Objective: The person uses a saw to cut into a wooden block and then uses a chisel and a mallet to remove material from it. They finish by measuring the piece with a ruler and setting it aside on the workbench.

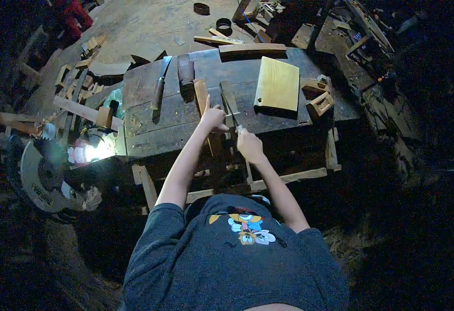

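My left hand [214, 119] is over the front part of the dark wooden bench, its index finger stretched forward and the other fingers curled. A thin pale stick [233, 113] juts rightward from those fingers. Closed at the bench's front edge, my right hand [249, 144] grips what looks like a knife [233, 117], its narrow dark blade pointing away from me and meeting the stick. The handle is hidden in the fist. Beside and under my left hand runs a brown wooden strip [201, 92]. A flat grey-brown bar [227, 93] lies just beyond the blade.
On the bench [144, 132] lie a wooden-handled blade [160, 85], a dark sheath-like piece [186, 75], a yellow board [279, 83] and small wooden blocks [319, 104]. A circular saw [43, 176] and bright lamp [95, 150] are at left. Wood scraps surround the bench.
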{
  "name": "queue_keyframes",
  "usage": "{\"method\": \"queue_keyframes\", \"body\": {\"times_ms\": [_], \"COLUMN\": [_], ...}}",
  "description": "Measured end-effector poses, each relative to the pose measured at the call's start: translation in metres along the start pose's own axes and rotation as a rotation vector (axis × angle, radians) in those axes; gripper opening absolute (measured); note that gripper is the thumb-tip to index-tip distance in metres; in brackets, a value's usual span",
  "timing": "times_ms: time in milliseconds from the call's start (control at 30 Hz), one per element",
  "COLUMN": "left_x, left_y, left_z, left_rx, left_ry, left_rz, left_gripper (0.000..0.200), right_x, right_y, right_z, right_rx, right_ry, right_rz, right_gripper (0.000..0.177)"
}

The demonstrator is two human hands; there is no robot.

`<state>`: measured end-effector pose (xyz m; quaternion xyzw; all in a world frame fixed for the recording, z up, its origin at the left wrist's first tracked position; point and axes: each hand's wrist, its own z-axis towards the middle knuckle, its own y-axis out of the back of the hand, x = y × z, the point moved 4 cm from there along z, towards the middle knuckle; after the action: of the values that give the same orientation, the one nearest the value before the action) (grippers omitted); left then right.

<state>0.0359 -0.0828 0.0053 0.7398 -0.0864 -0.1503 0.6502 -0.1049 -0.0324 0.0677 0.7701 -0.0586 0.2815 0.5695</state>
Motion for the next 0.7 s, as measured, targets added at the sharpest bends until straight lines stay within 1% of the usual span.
{"method": "queue_keyframes", "body": {"times_ms": [33,67,100,167,200,267,300,367,400,467,500,567,600,633,700], "left_x": [0.002,0.005,0.009,0.009,0.012,0.02,0.02,0.014,0.009,-0.002,-0.005,-0.016,-0.014,-0.013,-0.007], "left_y": [0.0,0.001,0.001,0.004,-0.001,-0.016,-0.013,-0.004,0.002,0.014,0.018,0.021,0.006,0.0,-0.006], "left_z": [0.002,0.001,-0.001,-0.001,0.001,0.008,0.007,0.004,0.001,-0.004,-0.006,-0.01,-0.006,-0.006,-0.01], "left_rx": [0.009,-0.038,0.013,0.017,0.014,0.046,0.041,0.107,0.063,0.037,0.012,-0.062,-0.135,-0.133,-0.219], "left_ry": [0.061,0.094,0.13,0.12,0.119,0.169,0.17,0.163,0.135,0.119,0.105,-0.005,-0.033,-0.033,0.07], "left_rz": [0.031,-0.08,-0.041,-0.05,-0.05,-0.079,-0.082,-0.051,-0.015,-0.048,-0.075,-0.038,-0.032,-0.026,-0.082], "left_gripper": [0.056,0.058,0.059,0.061,0.061,0.064,0.064,0.063,0.059,0.055,0.052,0.046,0.043,0.043,0.042], "right_x": [0.001,0.002,0.002,0.003,-0.003,-0.008,-0.011,-0.023,-0.029,-0.036,-0.034,-0.024,-0.016,-0.008,-0.006], "right_y": [0.002,0.001,0.001,0.0,-0.004,0.008,0.016,0.024,0.025,0.027,0.024,0.016,0.014,0.01,-0.001], "right_z": [0.007,0.013,0.015,0.016,0.011,-0.016,-0.031,-0.061,-0.068,-0.077,-0.073,-0.05,-0.035,-0.022,0.002], "right_rx": [-0.008,0.019,0.012,0.015,0.002,0.015,0.029,0.118,0.121,0.129,0.129,0.086,0.063,0.04,0.022], "right_ry": [0.051,0.057,0.049,0.04,0.067,0.057,0.044,-0.052,-0.057,-0.062,-0.065,0.0,0.037,0.073,0.045], "right_rz": [0.022,-0.035,-0.034,-0.068,-0.035,-0.077,-0.119,-0.199,-0.2,-0.092,-0.084,-0.074,-0.093,-0.111,-0.096], "right_gripper": [0.024,0.024,0.024,0.023,0.023,0.022,0.022,0.021,0.021,0.022,0.022,0.021,0.021,0.02,0.02]}}
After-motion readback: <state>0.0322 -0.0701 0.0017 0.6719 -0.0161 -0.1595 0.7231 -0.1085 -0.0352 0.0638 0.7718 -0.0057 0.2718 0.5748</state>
